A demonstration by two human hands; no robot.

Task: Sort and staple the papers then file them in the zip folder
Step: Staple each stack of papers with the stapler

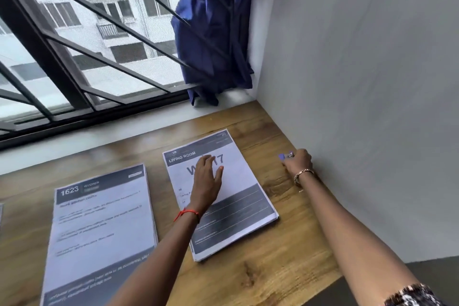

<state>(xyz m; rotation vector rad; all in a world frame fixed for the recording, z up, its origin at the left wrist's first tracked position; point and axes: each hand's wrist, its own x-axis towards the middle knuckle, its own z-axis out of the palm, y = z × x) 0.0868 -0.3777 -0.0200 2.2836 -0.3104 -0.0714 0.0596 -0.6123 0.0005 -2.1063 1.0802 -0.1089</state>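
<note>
Head view: left arm reached forward. Left hand (207,179) lay flat, fingers straight, pressing the white-and-grey printed paper stack headed LIVING ROOM (238,206) on the brown wooden desk (260,276). Right arm stretched toward the grey wall (360,107). Right hand (298,161) curled round a small purple object (283,156), mostly hidden. A second printed stack headed KITCHEN (99,231) lay apart, to the left.

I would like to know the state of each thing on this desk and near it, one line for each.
Living room stack: flat on the desk, covered in part by a hand.
Kitchen stack: flat on the desk, untouched, apart from the other stack.
Left hand: open, fingers straight, resting on the first stack.
Purple object: gripped, mostly hidden.
Right hand: fingers curled round that object.
Curtain: bunched up at one side.
</note>
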